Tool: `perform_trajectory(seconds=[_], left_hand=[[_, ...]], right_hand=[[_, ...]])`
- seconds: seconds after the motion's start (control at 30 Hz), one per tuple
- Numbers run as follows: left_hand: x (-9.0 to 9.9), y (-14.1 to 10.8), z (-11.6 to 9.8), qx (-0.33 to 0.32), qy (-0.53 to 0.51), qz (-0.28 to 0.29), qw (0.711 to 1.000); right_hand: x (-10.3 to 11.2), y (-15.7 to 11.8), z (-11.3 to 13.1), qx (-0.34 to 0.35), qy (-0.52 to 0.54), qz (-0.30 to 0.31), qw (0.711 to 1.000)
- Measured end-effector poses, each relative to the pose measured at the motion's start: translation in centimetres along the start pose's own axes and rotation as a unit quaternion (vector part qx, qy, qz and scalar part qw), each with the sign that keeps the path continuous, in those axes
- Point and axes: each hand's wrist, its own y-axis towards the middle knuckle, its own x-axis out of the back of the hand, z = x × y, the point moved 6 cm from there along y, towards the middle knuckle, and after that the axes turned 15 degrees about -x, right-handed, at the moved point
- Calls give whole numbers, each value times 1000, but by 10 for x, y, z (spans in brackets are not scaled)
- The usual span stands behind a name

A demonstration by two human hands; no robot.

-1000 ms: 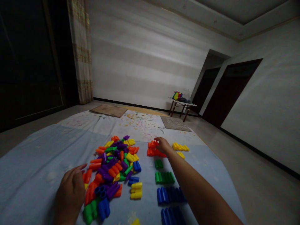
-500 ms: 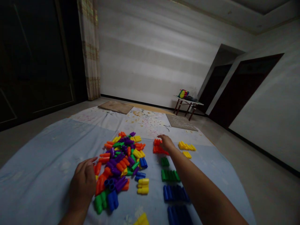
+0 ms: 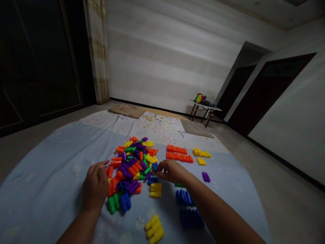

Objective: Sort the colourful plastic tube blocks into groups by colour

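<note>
A heap of bullet-shaped plastic toy blocks in orange, purple, green, yellow and blue lies on the cloth. My left hand rests at the heap's left edge, fingers loosely bent and apart, beside orange blocks; it holds nothing I can see. At the heap's right edge, my right hand pinches a blue block with thumb and fingers. Just below that hand are another blue block and a yellow block. My right hand and forearm partly cover the green blocks and blue rows.
Right of the heap lie two orange rows, yellow blocks, a lone purple block and blue rows. A yellow block sits near the front. Two mats lie at the far edge; a small table stands beyond.
My right hand has moved from the orange rows back toward me and left to the blue block by the heap. The orange rows and purple block are uncovered. My left hand stays by the heap.
</note>
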Motion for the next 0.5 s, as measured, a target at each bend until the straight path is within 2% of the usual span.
perform_trajectory(seconds=[0.1,0.2,0.27,0.4,0.43,0.5], left_hand=[[1,0,0,10,0,-2,1000],[0,1,-1,3,1,2,1000],[0,1,-1,-1,-1,3,1000],[-1,2,-1,-5,-5,6,1000],[-1,2,-1,-6,-4,6,1000],[-1,2,0,-6,2,8,1000]], right_hand=[[-14,-20,4,1,-34,43,998],[-24,-30,2,-8,-54,56,997],[-24,-34,2,-3,-51,34,998],[-13,-47,8,10,-76,-75,994],[-11,-50,10,3,-90,-85,992],[-12,-57,11,-12,-114,-64,991]])
